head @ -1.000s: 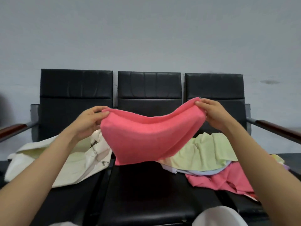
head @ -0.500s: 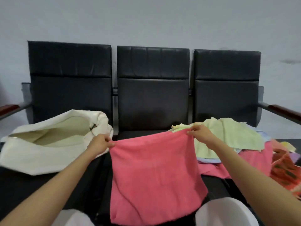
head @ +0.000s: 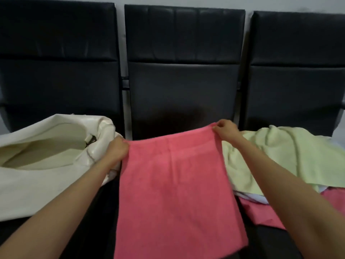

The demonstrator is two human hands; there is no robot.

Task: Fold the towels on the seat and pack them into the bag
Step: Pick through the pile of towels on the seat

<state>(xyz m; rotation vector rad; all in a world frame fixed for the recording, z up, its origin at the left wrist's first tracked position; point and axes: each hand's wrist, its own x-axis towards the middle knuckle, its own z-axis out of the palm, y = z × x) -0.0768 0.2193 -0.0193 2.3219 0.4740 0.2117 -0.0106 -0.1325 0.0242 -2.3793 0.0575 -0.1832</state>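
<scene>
A pink towel point(head: 175, 186) lies spread over the middle seat, its far edge held up at both corners. My left hand point(head: 117, 149) grips the far left corner, next to the bag. My right hand point(head: 225, 131) pinches the far right corner. The cream bag point(head: 37, 176) lies on the left seat with its mouth open toward me. A pale green towel point(head: 280, 156) is heaped on the right seat, over a light blue one point(head: 255, 198) and another pink one point(head: 261, 212).
Three black padded seats in a row; the middle backrest point(head: 183, 71) stands just behind the towel. The towel's near edge hangs over the seat front.
The pink towel has come down from mid-air and now lies flat over the middle seat. Both hands moved down and away from me with it. The camera tilted downward.
</scene>
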